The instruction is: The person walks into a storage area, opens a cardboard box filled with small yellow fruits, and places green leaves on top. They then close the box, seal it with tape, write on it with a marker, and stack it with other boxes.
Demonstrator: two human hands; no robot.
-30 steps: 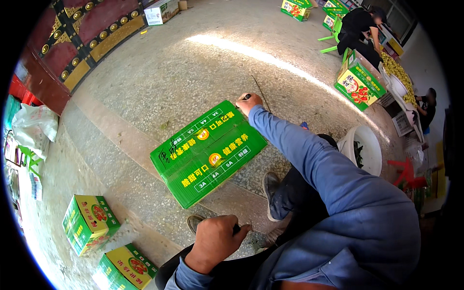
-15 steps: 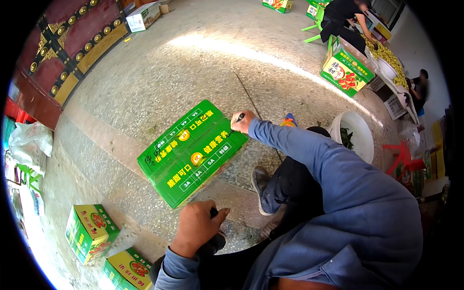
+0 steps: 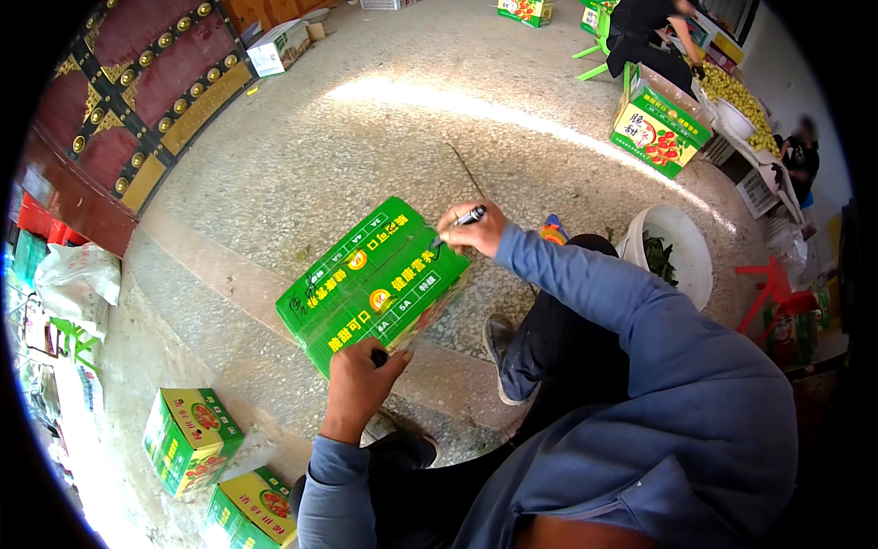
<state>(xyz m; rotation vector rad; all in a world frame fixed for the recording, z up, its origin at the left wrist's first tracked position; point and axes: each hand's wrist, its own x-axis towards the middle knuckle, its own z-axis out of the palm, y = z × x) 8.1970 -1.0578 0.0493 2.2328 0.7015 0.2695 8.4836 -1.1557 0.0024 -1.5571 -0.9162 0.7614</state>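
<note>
Head view: right hand [image 3: 468, 231] is pinching a marker [image 3: 471, 216], apparently tilted to reach the right edge of the green box [image 3: 368, 285] on the floor [image 3: 265, 146], left hand [image 3: 357, 377] clutching a black object [image 3: 379, 358] by its near corner.

At least six green cartons [image 3: 377, 280], three of them close by, one black-and-white marker [image 3: 470, 216], two shoes [image 3: 500, 359], one white bucket [image 3: 695, 261], one white bowl [image 3: 733, 119], one red stool [image 3: 766, 284] and two co-workers [image 3: 636, 37] are visible.
</note>
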